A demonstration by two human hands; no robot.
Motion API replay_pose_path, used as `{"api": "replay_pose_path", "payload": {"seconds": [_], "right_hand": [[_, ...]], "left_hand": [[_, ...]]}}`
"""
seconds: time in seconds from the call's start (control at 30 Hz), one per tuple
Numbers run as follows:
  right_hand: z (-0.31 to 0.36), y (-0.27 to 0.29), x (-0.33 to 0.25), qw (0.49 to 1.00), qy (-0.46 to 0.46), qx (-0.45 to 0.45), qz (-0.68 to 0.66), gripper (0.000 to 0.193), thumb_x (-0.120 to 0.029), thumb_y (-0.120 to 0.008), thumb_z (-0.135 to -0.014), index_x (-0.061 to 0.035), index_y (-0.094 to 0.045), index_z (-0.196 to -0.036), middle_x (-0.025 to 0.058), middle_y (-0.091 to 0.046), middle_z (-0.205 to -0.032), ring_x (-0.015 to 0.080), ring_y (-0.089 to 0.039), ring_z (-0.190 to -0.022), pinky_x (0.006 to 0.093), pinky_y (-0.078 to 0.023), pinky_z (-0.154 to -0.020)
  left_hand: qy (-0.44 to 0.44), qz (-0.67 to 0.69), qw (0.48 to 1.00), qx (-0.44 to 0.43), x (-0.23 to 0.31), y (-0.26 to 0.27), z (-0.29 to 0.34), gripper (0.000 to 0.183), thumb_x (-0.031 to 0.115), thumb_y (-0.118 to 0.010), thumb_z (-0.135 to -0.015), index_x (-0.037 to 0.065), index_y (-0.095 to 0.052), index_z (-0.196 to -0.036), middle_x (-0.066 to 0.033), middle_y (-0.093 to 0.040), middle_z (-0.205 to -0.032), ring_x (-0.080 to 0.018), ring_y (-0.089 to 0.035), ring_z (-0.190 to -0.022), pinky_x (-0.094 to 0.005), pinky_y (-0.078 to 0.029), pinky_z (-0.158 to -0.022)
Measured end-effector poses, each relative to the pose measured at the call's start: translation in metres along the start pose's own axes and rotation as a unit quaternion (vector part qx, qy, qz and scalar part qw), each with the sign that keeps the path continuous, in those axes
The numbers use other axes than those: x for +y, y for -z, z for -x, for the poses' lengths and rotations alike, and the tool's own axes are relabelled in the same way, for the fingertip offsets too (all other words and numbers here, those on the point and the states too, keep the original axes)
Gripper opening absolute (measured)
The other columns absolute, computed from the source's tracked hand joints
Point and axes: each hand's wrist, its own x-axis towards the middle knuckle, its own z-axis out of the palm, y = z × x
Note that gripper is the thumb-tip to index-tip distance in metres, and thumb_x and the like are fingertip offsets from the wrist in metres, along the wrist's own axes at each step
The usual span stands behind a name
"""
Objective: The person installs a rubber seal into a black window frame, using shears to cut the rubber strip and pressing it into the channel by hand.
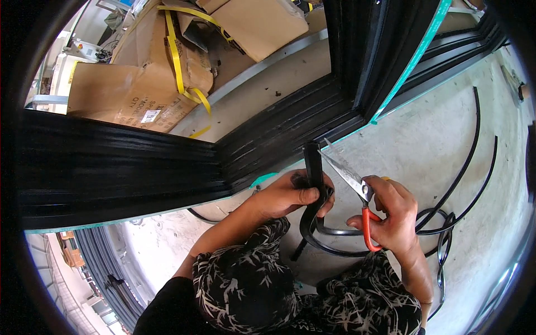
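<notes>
Left forearm bare, slanting up from lower left of centre; left hand mid-frame, fingers curled in, thumb lying rightward. Right forearm bare, steep, lower right; right hand right of centre, fingers bent, thumb apart, pointing left.

strip left of scissors, carton behind frame

Pale grey floor, scuffed and smudged. On it, right side: long black strip, two lengths curving outward, the rest looped and crossing itself. A few dark scraps inside the frame opening.
</notes>
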Motion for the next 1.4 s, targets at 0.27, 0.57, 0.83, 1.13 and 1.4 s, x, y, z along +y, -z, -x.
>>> {"api": "replay_pose_path", "payload": {"seconds": [0.27, 0.57, 0.83, 1.13, 1.4], "right_hand": [[-0.002, 0.004, 0.003, 0.998, 0.042, -0.011, 0.036, 0.062, -0.030, -0.087, -0.052, -0.0033, -0.062, -0.101, 0.0096, -0.062, -0.076, 0.0240, -0.057, -0.057, 0.0326, -0.047, -0.052], [0.013, 0.003, -0.011, 0.994, -0.012, 0.027, 0.101, 0.060, -0.033, -0.086, -0.055, -0.0006, -0.062, -0.100, 0.0114, -0.061, -0.074, 0.0269, -0.059, -0.060, 0.0351, -0.048, -0.054], [0.017, -0.011, -0.008, 0.992, -0.015, 0.056, 0.114, 0.060, -0.034, -0.085, -0.057, 0.0000, -0.061, -0.100, 0.0115, -0.062, -0.076, 0.0273, -0.060, -0.063, 0.0354, -0.049, -0.055], [0.017, -0.017, -0.007, 0.989, 0.010, 0.058, 0.135, 0.058, -0.036, -0.084, -0.061, 0.0010, -0.061, -0.100, 0.0120, -0.063, -0.073, 0.0267, -0.061, -0.060, 0.0340, -0.049, -0.052], [0.014, -0.013, -0.004, 0.994, 0.024, 0.025, 0.108, 0.055, -0.035, -0.083, -0.063, -0.0001, -0.060, -0.099, 0.0079, -0.060, -0.067, 0.0248, -0.059, -0.055, 0.0334, -0.047, -0.049]], "left_hand": [[0.023, -0.007, 0.999, -0.035, -0.003, 0.002, 0.001, 0.054, 0.041, -0.074, -0.078, 0.000, -0.056, -0.107, -0.0102, -0.062, -0.089, -0.0198, -0.060, -0.079, -0.0326, -0.046, -0.074], [-0.119, -0.264, 0.928, 0.235, -0.010, -0.021, -0.009, 0.026, 0.019, -0.062, -0.092, -0.001, -0.057, -0.106, -0.0040, -0.063, -0.091, -0.0095, -0.057, -0.086, -0.0241, -0.045, -0.079], [-0.179, -0.360, 0.837, 0.371, -0.029, -0.029, -0.020, 0.025, 0.015, -0.067, -0.088, -0.001, -0.058, -0.104, -0.0039, -0.059, -0.083, -0.0079, -0.050, -0.077, -0.0226, -0.044, -0.068], [-0.228, -0.436, 0.790, 0.365, -0.033, -0.033, -0.020, 0.019, 0.003, -0.062, -0.082, -0.001, -0.058, -0.101, -0.0121, -0.057, -0.080, -0.0213, -0.053, -0.069, -0.0303, -0.043, -0.066], [-0.247, -0.467, 0.765, 0.368, -0.035, -0.029, -0.021, 0.018, 0.004, -0.062, -0.083, -0.001, -0.058, -0.099, -0.0151, -0.058, -0.081, -0.0296, -0.055, -0.072, -0.0328, -0.043, -0.067]]}}
